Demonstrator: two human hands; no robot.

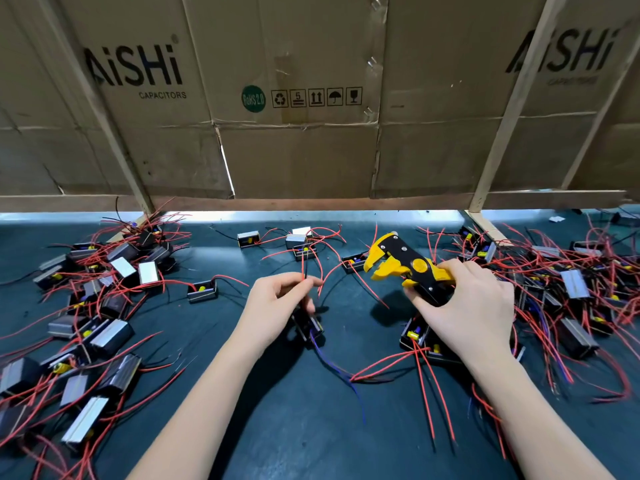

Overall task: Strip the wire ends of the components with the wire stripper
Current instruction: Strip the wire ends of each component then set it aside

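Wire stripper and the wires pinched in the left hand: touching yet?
Apart. The head view shows bare dark mat between the wire stripper in the right hand and the red and black wires pinched by the left hand.

Component piles (100, 289) left and right of wire stripper (408, 268).

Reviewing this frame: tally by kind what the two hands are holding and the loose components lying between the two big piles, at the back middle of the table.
Wire stripper, in the right hand: 1
Component held by its wires in the left hand: 1
Loose components at back middle: 4
Total: 6
The side piles are too tangled to count.
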